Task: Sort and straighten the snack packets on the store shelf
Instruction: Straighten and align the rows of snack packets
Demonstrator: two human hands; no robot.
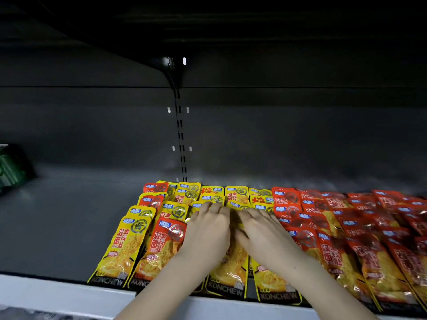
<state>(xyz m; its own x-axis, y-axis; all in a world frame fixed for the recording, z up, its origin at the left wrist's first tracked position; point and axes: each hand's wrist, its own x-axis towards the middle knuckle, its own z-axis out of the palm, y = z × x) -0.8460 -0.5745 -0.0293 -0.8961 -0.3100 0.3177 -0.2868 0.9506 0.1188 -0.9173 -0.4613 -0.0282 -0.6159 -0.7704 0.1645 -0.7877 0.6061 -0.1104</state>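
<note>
Here, both hands (205, 232) (263, 234) press straightened fingers (215, 210) onto yellow packets (228, 269).

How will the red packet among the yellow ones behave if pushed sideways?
Probably floppy: the red packet is thin creased film lying flat. Likely slippery, since its glossy foil shows glare. It overlaps the yellow packets, so a push would probably drag those along.

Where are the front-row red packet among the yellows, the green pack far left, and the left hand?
front-row red packet (165, 247): head view, middle of its face.
green pack (10, 168): head view, its visible side.
left hand (205, 232): head view, back of the hand.
</note>
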